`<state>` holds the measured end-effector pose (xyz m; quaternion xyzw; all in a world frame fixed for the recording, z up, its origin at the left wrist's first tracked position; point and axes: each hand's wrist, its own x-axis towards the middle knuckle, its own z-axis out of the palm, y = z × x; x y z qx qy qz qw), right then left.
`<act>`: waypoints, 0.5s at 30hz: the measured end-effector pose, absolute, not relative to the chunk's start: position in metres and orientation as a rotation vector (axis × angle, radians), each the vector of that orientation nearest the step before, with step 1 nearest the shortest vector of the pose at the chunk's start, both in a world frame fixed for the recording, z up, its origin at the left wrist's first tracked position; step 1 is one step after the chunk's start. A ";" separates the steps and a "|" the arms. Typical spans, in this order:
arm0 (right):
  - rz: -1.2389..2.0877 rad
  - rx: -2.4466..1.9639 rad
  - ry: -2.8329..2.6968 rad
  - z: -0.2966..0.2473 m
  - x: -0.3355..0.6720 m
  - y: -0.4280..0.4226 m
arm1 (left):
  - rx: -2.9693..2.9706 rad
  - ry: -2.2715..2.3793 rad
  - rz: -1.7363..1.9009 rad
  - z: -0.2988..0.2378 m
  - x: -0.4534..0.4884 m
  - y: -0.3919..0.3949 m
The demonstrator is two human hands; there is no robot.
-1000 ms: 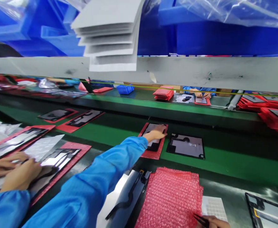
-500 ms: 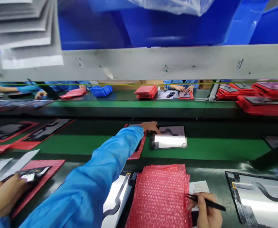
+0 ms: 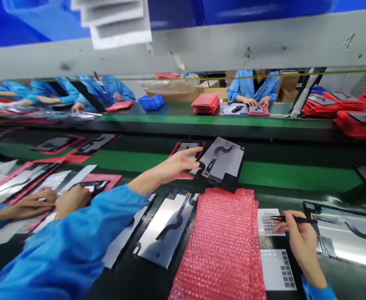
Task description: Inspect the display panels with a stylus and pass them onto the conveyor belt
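My left hand (image 3: 179,163) reaches across to the conveyor, fingers stretched out and apart. Its fingertips are at the left edge of a tablet display panel (image 3: 225,156) with a dark ribbon cable; whether they touch it, I cannot tell. This panel lies at an angle, its near corner by the stack of red bubble-wrap bags (image 3: 220,233). Closed around black tweezers (image 3: 295,219), my right hand (image 3: 302,239) is over a white sheet of small grey squares (image 3: 270,223). A similar sheet (image 3: 278,270) lies nearer. Another display panel (image 3: 169,229) rests left of the bags.
One more panel (image 3: 348,233) lies at right. At left, a co-worker's hands (image 3: 34,204) work among panels and white sheets. Across the green conveyor belt (image 3: 295,173), other people sit by red bag stacks (image 3: 205,103) and a blue bin (image 3: 151,102). A grey shelf beam (image 3: 201,52) crosses overhead.
The panel on the conveyor has turned and come nearer the bubble-wrap bags. My left hand is now left of it, fingers more spread. My right hand with the tweezers has moved over the sheet.
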<state>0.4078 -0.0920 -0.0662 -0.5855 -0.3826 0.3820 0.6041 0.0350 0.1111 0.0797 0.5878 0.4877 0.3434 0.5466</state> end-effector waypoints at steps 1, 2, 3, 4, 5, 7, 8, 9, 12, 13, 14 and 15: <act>0.935 -1.381 -0.915 -0.068 0.415 -0.093 | 1.362 1.126 0.787 0.072 0.030 0.081; 0.982 -1.407 -0.949 -0.069 0.421 -0.094 | 1.313 1.070 0.775 0.063 0.025 0.052; 1.020 -1.429 -0.984 -0.071 0.425 -0.094 | 1.282 1.041 0.761 0.052 0.021 0.023; 1.044 -1.447 -1.016 -0.073 0.428 -0.094 | 1.271 1.045 0.747 0.040 0.018 -0.004; 1.059 -1.462 -1.043 -0.074 0.430 -0.092 | 1.255 1.053 0.720 0.027 0.016 -0.028; 1.080 -1.484 -1.082 -0.075 0.431 -0.088 | 1.206 1.054 0.685 0.004 0.015 -0.066; 1.088 -1.492 -1.092 -0.074 0.430 -0.085 | 1.185 1.049 0.661 -0.006 0.016 -0.079; 1.097 -1.499 -1.100 -0.072 0.430 -0.082 | 1.174 1.046 0.635 -0.014 0.018 -0.089; 1.113 -1.528 -1.119 -0.065 0.432 -0.079 | 1.231 1.095 0.558 -0.029 0.023 -0.103; 1.110 -1.539 -1.122 -0.062 0.434 -0.081 | 1.281 1.131 0.538 -0.032 0.024 -0.105; 1.104 -1.549 -1.121 -0.060 0.436 -0.085 | 1.350 1.176 0.514 -0.034 0.024 -0.105; 1.101 -1.557 -1.119 -0.057 0.439 -0.091 | 1.440 1.226 0.490 -0.036 0.024 -0.106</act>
